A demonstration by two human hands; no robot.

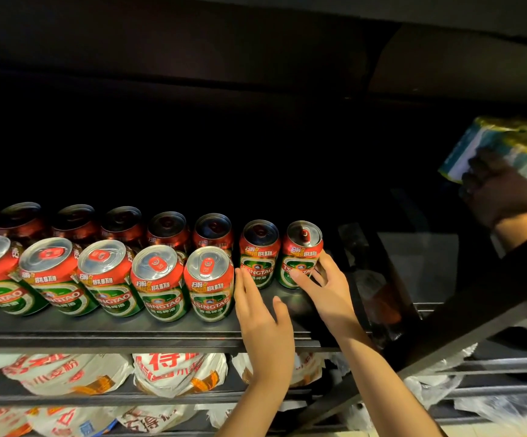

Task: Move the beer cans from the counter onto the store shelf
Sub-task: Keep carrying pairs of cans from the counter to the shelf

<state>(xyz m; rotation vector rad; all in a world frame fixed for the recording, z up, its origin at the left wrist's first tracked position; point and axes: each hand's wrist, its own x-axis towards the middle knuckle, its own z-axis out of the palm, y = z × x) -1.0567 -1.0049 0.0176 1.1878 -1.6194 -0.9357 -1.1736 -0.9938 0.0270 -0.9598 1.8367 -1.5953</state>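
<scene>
My right hand [322,287] is curled round the last Tsingtao can [300,253] at the right end of the back row, thumb across the label, fingers round its right side. My left hand [260,305] is flat with straight fingers, tips just touching the end can [210,283] of the front row, over at 9 o'clock from it. All the cans stand upright in two rows on the dark shelf [98,329]. Down at 6 o'clock sit white flour bags [177,372]. Up at 2 o'clock somebody else's hand [498,190] grips a blue-green pack [504,146].
</scene>
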